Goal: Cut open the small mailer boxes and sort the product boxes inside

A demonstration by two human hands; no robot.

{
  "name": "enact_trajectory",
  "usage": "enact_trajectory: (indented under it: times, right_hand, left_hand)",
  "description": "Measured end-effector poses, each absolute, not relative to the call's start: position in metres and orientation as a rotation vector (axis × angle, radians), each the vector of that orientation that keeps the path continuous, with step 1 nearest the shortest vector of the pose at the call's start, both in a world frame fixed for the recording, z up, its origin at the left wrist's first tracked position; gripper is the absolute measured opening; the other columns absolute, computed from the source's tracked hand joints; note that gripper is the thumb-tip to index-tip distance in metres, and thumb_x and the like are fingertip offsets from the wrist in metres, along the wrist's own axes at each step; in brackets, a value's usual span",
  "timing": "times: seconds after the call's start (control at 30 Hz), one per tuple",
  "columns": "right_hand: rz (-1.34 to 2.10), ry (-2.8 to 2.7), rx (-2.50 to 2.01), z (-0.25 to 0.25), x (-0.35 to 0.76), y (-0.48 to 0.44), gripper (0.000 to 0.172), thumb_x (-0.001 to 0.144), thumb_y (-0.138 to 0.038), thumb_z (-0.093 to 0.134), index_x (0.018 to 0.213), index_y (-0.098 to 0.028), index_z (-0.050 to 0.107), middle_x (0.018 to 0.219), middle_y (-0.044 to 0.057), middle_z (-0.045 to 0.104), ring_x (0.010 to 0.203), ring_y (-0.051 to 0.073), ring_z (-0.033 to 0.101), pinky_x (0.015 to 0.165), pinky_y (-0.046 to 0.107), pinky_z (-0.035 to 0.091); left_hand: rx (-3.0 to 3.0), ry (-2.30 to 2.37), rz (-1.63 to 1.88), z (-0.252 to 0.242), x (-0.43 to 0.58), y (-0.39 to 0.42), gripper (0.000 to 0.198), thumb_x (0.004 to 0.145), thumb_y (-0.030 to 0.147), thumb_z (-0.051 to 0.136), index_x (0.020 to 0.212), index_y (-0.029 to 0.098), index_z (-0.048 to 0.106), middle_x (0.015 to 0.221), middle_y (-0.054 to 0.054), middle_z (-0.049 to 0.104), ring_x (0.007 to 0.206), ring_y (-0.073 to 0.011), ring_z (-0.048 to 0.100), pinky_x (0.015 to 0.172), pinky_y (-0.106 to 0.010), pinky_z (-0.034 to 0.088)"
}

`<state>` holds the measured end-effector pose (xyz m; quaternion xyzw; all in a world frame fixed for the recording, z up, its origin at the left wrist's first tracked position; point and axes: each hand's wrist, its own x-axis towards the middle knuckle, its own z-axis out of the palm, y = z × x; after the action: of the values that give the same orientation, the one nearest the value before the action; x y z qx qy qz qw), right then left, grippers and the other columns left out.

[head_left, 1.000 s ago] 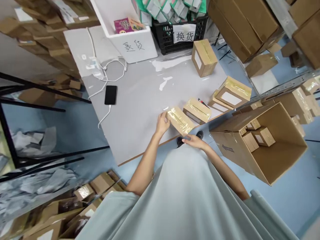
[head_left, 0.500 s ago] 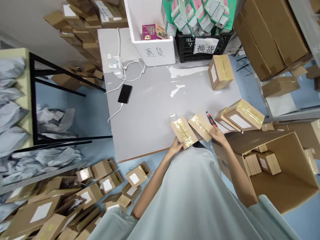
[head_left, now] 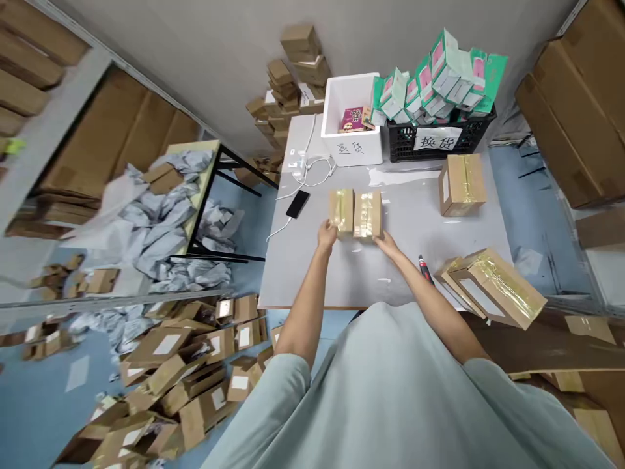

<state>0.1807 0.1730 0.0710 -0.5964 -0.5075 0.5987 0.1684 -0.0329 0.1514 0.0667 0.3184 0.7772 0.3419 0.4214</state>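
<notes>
Two small taped cardboard boxes stand side by side on the grey table. My left hand (head_left: 327,234) grips the left cardboard box (head_left: 342,210) at its near left corner. The fingers of my right hand (head_left: 387,243) are closed on the near right corner of the right cardboard box (head_left: 368,213). Yellowish tape runs over both tops. A red and black utility knife (head_left: 425,268) lies right of my right forearm, and a black phone (head_left: 297,204) on a white cable lies left of my left hand.
A white bin (head_left: 352,151) and a black crate (head_left: 400,146) of green and pink packs stand at the back of the table (head_left: 312,280). More boxes sit at right: a taped carton (head_left: 463,185) and a larger one (head_left: 498,286). Opened cartons (head_left: 166,365) pile on the floor at left.
Both hands have moved away from my body toward the table's middle, carrying the two boxes, which now stand closer together. My view has shifted, showing more of the left side.
</notes>
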Motion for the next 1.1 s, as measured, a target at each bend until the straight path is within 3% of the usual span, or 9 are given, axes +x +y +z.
enact_trajectory:
  times: [0.07,0.17,0.27,0.37,0.47,0.53,0.73,0.93,1.1]
  right_hand:
    - [1.71,-1.487,-1.634,0.082,0.175,0.188,0.052,0.1,-0.023,0.068,0.151,-0.012,0.066,0.148,0.016,0.077,0.129,0.023,0.075,0.118,0.041,0.057]
    - [1.592,-1.647,-1.449,0.109,0.21,0.171,0.053,0.1,-0.03,0.07,0.15,-0.015,0.07,0.156,0.018,0.072,0.135,0.029,0.073,0.12,0.045,0.057]
    - [1.311,-1.665,-1.373,0.146,0.297,0.128,0.05,0.103,-0.044,0.067,0.148,-0.023,0.073,0.156,0.014,0.072,0.145,0.029,0.068,0.124,0.047,0.056]
    - [0.9,-1.472,-1.677,0.178,0.409,0.084,0.05,0.105,-0.059,0.065,0.144,-0.029,0.076,0.155,0.013,0.073,0.148,0.031,0.066,0.128,0.053,0.052]
    - [0.385,-1.114,-1.983,0.184,0.512,0.051,0.071,0.102,-0.075,0.059,0.148,-0.023,0.071,0.154,0.019,0.07,0.148,0.035,0.066,0.127,0.059,0.053]
    - [0.298,-0.88,-2.144,0.174,0.557,0.032,0.089,0.096,-0.087,0.055,0.148,-0.017,0.07,0.149,0.023,0.071,0.143,0.039,0.069,0.122,0.062,0.055]
    - [0.938,-0.639,-2.227,0.155,0.534,-0.011,0.092,0.095,-0.091,0.056,0.155,-0.021,0.069,0.158,0.018,0.07,0.148,0.038,0.068,0.109,0.05,0.068]
    - [1.264,-0.717,-1.964,0.167,0.433,0.002,0.076,0.094,-0.084,0.073,0.146,-0.029,0.076,0.157,0.009,0.072,0.148,0.036,0.068,0.119,0.05,0.065]
    - [1.63,-0.966,-1.653,0.13,0.321,0.095,0.086,0.092,-0.086,0.072,0.156,-0.028,0.071,0.166,0.011,0.066,0.155,0.036,0.063,0.128,0.054,0.056]
  left_hand:
    - [0.839,1.953,0.916,0.076,-0.02,0.173,0.048,0.116,0.029,0.049,0.158,0.006,0.049,0.164,-0.022,0.063,0.157,-0.0284,0.055,0.134,-0.047,0.041]
    - [0.943,1.819,0.917,0.077,0.024,0.166,0.047,0.117,0.034,0.049,0.157,0.01,0.055,0.164,-0.018,0.066,0.15,-0.0235,0.064,0.131,-0.042,0.047]
    - [0.976,1.593,0.808,0.063,0.083,0.131,0.05,0.111,0.045,0.062,0.15,0.014,0.065,0.149,-0.019,0.076,0.136,-0.0284,0.075,0.124,-0.05,0.055]
    - [0.973,1.344,0.645,0.049,0.141,0.102,0.058,0.106,0.049,0.066,0.154,0.016,0.065,0.152,-0.02,0.075,0.142,-0.0328,0.072,0.126,-0.054,0.053]
    - [1.028,1.2,0.55,0.047,0.197,0.1,0.062,0.108,0.049,0.064,0.161,0.017,0.061,0.166,-0.018,0.065,0.153,-0.0326,0.064,0.13,-0.049,0.05]
    - [1.091,1.137,0.542,0.052,0.232,0.11,0.065,0.108,0.052,0.065,0.163,0.017,0.06,0.172,-0.018,0.059,0.156,-0.0339,0.061,0.129,-0.047,0.051]
    - [1.338,1.003,0.614,0.085,0.292,0.119,0.056,0.107,0.053,0.067,0.151,0.017,0.069,0.159,-0.018,0.069,0.148,-0.0338,0.067,0.127,-0.048,0.053]
    - [1.422,1.271,0.662,0.092,0.223,0.154,0.048,0.1,0.039,0.073,0.141,0.015,0.075,0.135,-0.015,0.08,0.123,-0.032,0.077,0.11,-0.042,0.063]
    - [1.468,1.434,0.816,0.08,0.12,0.266,0.049,0.092,0.02,0.073,0.14,0.009,0.075,0.134,-0.016,0.082,0.128,-0.0342,0.077,0.122,-0.046,0.056]
